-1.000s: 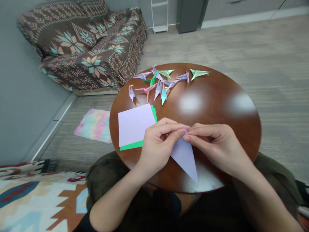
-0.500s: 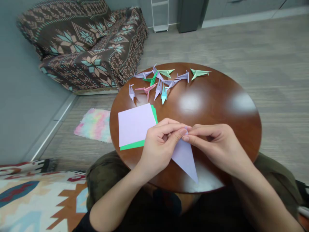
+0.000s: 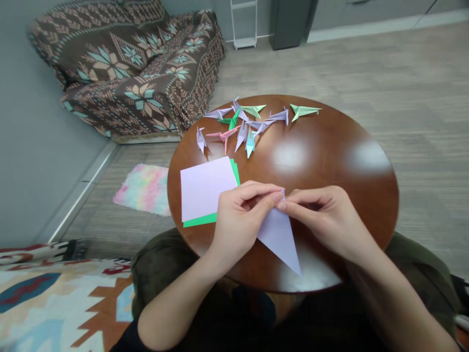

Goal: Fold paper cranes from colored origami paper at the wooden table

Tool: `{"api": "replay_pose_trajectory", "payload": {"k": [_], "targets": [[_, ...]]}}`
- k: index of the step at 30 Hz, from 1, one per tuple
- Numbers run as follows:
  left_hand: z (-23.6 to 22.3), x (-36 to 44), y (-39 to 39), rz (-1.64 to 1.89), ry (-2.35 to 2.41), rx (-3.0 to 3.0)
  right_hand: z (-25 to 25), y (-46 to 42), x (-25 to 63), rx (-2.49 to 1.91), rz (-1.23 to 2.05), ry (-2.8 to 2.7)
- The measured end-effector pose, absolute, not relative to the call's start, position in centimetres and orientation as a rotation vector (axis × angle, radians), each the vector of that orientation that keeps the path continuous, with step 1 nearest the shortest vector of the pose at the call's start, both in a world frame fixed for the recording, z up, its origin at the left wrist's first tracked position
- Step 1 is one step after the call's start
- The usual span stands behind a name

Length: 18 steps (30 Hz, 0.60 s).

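A folded lavender sheet of paper (image 3: pixel 281 239) hangs as a pointed triangle between my hands, its sharp corner toward the table's front edge. My left hand (image 3: pixel 244 215) pinches the top of it between thumb and fingers. From the other side, my right hand (image 3: pixel 322 215) pinches the same upper corner, with the two thumbs almost touching. Fingers hide part of the paper's top. Beside my left hand lies a stack of square paper (image 3: pixel 207 190), lavender on top with green sheets showing below.
Several folded paper cranes (image 3: pixel 240 137) in lavender, green, pink and blue stand at the back of the round brown table (image 3: pixel 330 156). A covered sofa (image 3: pixel 146 78) is beyond it at left, and a fluffy pastel rug (image 3: pixel 144 188) lies on the floor.
My left hand has shifted slightly left, and a bit more of the paper's top tip shows between the fingers. Both hands still pinch the paper.
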<state>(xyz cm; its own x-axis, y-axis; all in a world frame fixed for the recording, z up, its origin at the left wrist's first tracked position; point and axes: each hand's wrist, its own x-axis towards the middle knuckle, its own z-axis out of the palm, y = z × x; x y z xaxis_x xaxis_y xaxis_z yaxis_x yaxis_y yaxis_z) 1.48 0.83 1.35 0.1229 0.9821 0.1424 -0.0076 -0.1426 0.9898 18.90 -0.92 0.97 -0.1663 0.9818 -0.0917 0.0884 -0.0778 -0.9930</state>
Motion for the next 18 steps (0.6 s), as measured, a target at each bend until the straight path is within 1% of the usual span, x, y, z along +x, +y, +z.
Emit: {"api": "replay_pose_trajectory", "payload": {"k": [8, 14, 18], "targets": [[1.58, 1.31, 0.94, 1.168, 1.021, 1.274, 1.39, -1.19, 18.67, -1.235, 1.360, -1.332], [1.67, 1.32, 0.83, 0.995, 0.999, 1.180, 1.42, -1.08, 18.91, -1.385, 1.094, -1.221], [1.57, 1.08, 0.90, 0.885, 0.992, 1.199, 1.38, -1.13, 19.13, -1.378, 1.038, -1.208]]}}
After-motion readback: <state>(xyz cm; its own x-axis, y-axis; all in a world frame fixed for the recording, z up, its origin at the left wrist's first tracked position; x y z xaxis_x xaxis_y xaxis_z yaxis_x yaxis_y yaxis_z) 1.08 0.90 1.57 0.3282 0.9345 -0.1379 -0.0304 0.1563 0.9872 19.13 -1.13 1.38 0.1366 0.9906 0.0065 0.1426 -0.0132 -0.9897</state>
